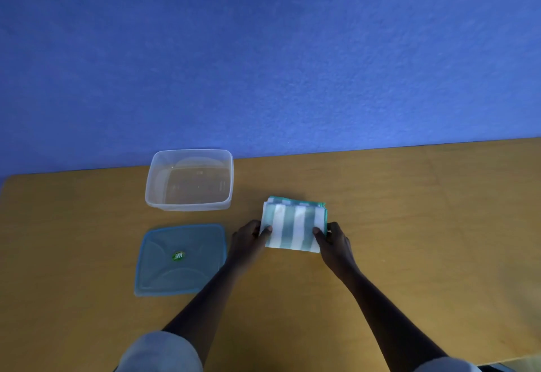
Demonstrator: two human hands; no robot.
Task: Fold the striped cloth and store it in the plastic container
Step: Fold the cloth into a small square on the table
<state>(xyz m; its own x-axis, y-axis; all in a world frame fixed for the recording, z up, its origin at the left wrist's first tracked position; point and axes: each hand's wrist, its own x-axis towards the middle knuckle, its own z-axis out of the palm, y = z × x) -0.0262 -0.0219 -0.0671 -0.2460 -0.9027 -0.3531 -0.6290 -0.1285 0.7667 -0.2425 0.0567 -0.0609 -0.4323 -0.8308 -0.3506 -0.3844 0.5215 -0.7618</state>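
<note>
Round green sticker (pixel 179 255) at centre of blue lid (pixel 158 272), carrying pale letters, too small and blurred for sure reading; seen upside down, maybe "MV". No other text, number or sign readable anywhere around lid.

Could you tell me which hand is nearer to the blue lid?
Left. The left hand grips the folded cloth's left edge, just right of the lid. The right hand holds the cloth's far edge, further away.

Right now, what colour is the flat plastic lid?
Translucent blue flat plastic lid, green round sticker; head view.
</note>
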